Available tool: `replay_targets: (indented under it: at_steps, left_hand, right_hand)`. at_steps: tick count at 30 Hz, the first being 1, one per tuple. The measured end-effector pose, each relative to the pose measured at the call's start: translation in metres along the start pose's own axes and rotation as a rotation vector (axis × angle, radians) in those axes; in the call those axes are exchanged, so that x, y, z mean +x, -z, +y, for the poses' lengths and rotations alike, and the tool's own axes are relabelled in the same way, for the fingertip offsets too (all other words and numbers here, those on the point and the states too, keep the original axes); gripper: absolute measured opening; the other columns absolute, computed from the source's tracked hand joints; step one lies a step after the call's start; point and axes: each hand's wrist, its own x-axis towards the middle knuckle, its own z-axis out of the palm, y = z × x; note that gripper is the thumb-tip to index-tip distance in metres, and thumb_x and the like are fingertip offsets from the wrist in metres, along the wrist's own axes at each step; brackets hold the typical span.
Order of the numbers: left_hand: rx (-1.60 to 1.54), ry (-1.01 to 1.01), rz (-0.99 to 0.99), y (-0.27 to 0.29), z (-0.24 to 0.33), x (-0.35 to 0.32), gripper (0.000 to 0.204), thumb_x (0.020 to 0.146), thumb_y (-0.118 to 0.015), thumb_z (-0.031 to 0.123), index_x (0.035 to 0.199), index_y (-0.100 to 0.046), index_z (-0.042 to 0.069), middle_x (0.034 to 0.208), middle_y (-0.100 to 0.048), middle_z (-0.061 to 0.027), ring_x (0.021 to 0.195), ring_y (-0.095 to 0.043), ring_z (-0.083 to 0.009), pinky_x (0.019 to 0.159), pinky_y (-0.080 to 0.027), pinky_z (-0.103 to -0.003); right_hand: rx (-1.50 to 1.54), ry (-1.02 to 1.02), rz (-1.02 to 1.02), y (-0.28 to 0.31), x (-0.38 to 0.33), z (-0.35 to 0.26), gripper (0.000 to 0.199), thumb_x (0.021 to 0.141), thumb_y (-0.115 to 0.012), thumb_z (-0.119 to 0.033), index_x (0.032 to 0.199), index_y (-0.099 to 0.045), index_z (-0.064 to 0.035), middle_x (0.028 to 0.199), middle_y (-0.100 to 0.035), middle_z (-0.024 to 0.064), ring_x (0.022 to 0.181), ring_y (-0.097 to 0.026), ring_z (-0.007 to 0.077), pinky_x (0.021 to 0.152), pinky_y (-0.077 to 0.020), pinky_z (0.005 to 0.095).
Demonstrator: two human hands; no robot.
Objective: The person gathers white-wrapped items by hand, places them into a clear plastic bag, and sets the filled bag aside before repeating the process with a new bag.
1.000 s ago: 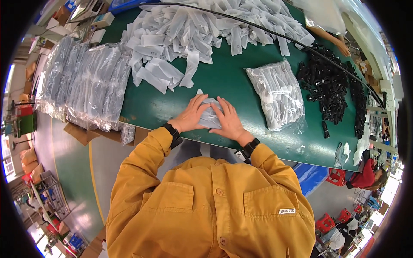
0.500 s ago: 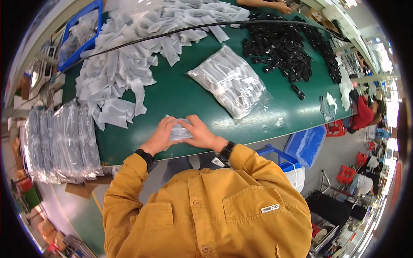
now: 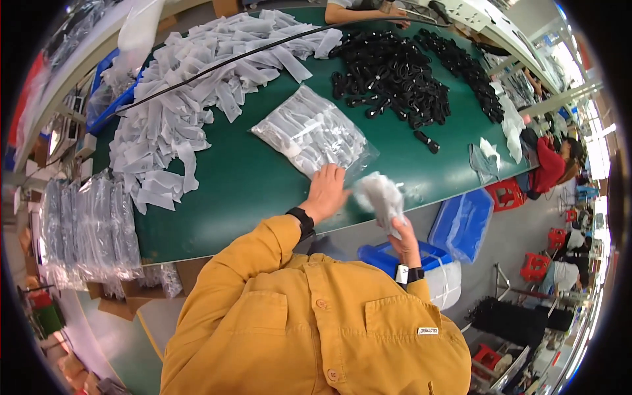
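My right hand (image 3: pixel 407 242) grips one end of a bundle of whitish translucent plastic sleeves (image 3: pixel 382 199), held up past the table's near edge and slightly blurred. Left of it, my left hand (image 3: pixel 327 193) has its fingers stretched forward at the near corner of a clear plastic bag (image 3: pixel 309 128). That bag lies flat on the green table (image 3: pixel 230 178), filled with rows of similar whitish bundles. Its loose clear end points toward the bundle in my right hand. My left fingertips seem to rest on the bag; the underside of that hand is hidden.
Loose whitish sleeves (image 3: pixel 178 85) are heaped at the far left, black coiled cables (image 3: pixel 395 79) at the far right. Filled clear bags (image 3: pixel 92 227) stand at the left edge. A blue bin (image 3: pixel 464 224) sits beside the table. Across it is another person's arm (image 3: pixel 359 14).
Both hands were together around a bundle at the table's near edge. The right has carried a bundle rightward, and the left has moved to the bag. The view has shifted too.
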Motion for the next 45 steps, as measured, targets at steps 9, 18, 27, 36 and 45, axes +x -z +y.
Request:
replay_targets:
  at_steps: [9, 18, 27, 36, 45]
  left_hand:
    - [-0.445, 0.454, 0.157, 0.001, -0.005, -0.003, 0.011, 0.086, -0.06, 0.003, 0.094, -0.053, 0.001, 0.076, -0.054, -0.0091, 0.067, -0.054, -0.0167, 0.064, -0.046, -0.028]
    - [-0.289, 0.335, 0.254, 0.023, 0.025, 0.008, 0.005, 0.088, -0.056, 0.002, 0.091, -0.053, 0.0, 0.078, -0.052, -0.0119, 0.067, -0.053, -0.0233, 0.064, -0.045, -0.032]
    - [-0.246, 0.152, 0.0, 0.034, 0.027, 0.005, 0.005, 0.086, -0.056, 0.002, 0.09, -0.052, 0.0, 0.084, -0.052, -0.0161, 0.078, -0.053, -0.0368, 0.07, -0.046, -0.039]
    - [-0.286, 0.125, -0.128, 0.034, 0.018, -0.016, 0.004, 0.086, -0.054, 0.0, 0.09, -0.053, 0.0, 0.086, -0.052, -0.0173, 0.082, -0.054, -0.0387, 0.072, -0.045, -0.041]
    - [-0.14, 0.052, -0.165, 0.044, -0.027, 0.018, 0.024, 0.086, -0.056, 0.006, 0.109, -0.057, 0.001, 0.117, -0.056, -0.0189, 0.109, -0.053, -0.0393, 0.092, -0.044, -0.044]
  right_hand:
    - [0.067, -0.218, -0.527, -0.055, 0.105, -0.01, 0.059, 0.088, -0.068, -0.024, 0.134, -0.046, 0.0051, 0.127, -0.057, 0.0098, 0.11, -0.056, 0.0169, 0.092, -0.0451, 0.0308]
    - [-0.63, 0.12, -0.295, -0.104, 0.13, 0.005, 0.057, 0.083, -0.071, -0.027, 0.127, -0.054, 0.0044, 0.117, -0.058, 0.0173, 0.107, -0.058, 0.0253, 0.086, -0.0484, 0.0362]
    - [-1.334, 0.526, -0.118, -0.147, 0.127, 0.011, 0.063, 0.078, -0.069, -0.029, 0.129, -0.052, 0.0036, 0.108, -0.051, 0.0246, 0.097, -0.054, 0.0414, 0.081, -0.0467, 0.0456]
    - [-1.525, 0.975, 0.039, -0.176, 0.16, 0.066, 0.081, 0.079, -0.068, -0.039, 0.139, -0.037, 0.0049, 0.138, -0.037, 0.028, 0.11, -0.045, 0.038, 0.091, -0.0378, 0.0489]
    - [-1.417, 0.87, -0.327, -0.147, 0.144, 0.045, 0.078, 0.084, -0.062, -0.035, 0.143, -0.031, 0.0045, 0.151, -0.026, 0.0254, 0.134, -0.034, 0.0387, 0.104, -0.0323, 0.0522]
